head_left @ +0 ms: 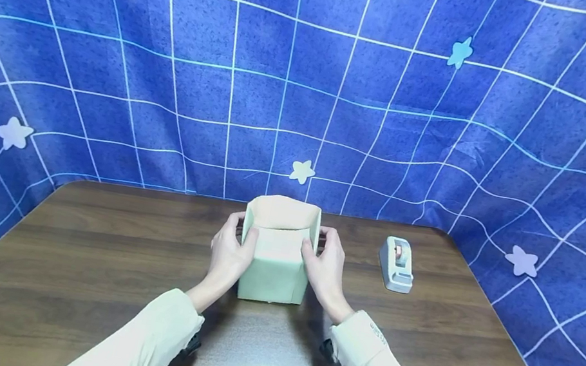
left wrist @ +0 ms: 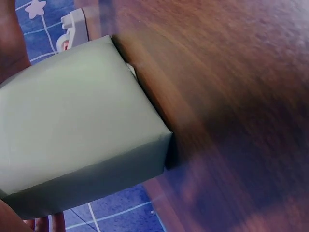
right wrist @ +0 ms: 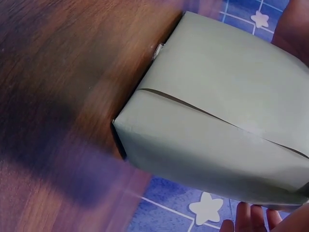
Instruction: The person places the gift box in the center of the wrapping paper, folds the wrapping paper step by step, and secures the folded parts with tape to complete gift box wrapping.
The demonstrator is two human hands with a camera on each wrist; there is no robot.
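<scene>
A pale green paper box [head_left: 273, 281] stands on the table between both hands, its back wall rising above the front and its top edge open. My left hand [head_left: 229, 253] grips the left side, thumb on the front face and fingers around the side. On the other side my right hand [head_left: 327, 271] holds it the same way. In the left wrist view the box's smooth face [left wrist: 77, 111] fills the middle. The right wrist view shows a long overlapping paper seam [right wrist: 207, 113] running along the box. Fingertips [right wrist: 243, 217] of the right hand show below it.
A white tape dispenser [head_left: 397, 265] with a small roll stands to the right of the box. The brown wooden table [head_left: 109, 255] backs onto a blue curtain [head_left: 198, 88] with white grid lines and stars, which also runs along the sides.
</scene>
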